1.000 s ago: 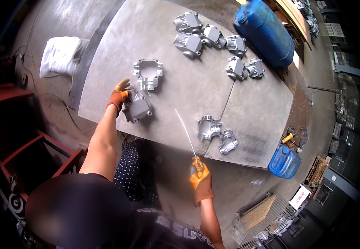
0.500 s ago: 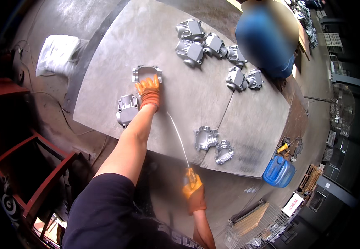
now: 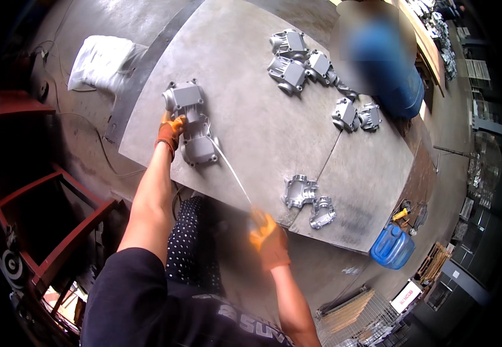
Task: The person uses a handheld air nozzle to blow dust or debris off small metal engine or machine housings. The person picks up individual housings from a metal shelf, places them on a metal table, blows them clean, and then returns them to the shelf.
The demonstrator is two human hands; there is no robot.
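Grey and broad, the table [image 3: 245, 115] fills the middle of the view; by its left edge lie a far casting [image 3: 185, 96] and a near casting [image 3: 201, 151], end to end in a column whose long axis runs away from the wearer, leaning a little left at its far end. The left hand [image 3: 170, 133], in an orange glove, is the nearer one, at the column's left side about where the two meet; the far casting lies ahead of its fingers, the near casting to their right and closer to the body. Those fingers are bent beside the metal, but whether they grip, and which piece, cannot be told. The right hand [image 3: 269, 243], blurred, is closed around the lower end of a thin pale rod [image 3: 232, 169], which slants forward and left to the near casting's right flank; contact there is unclear. Both pieces lie forward and left of this hand's fingers, well apart from them. Farther right, two open castings [image 3: 291, 200] sit near the table's near edge; more castings [image 3: 288, 74] cluster at the far side, near a blue drum [image 3: 410, 98].
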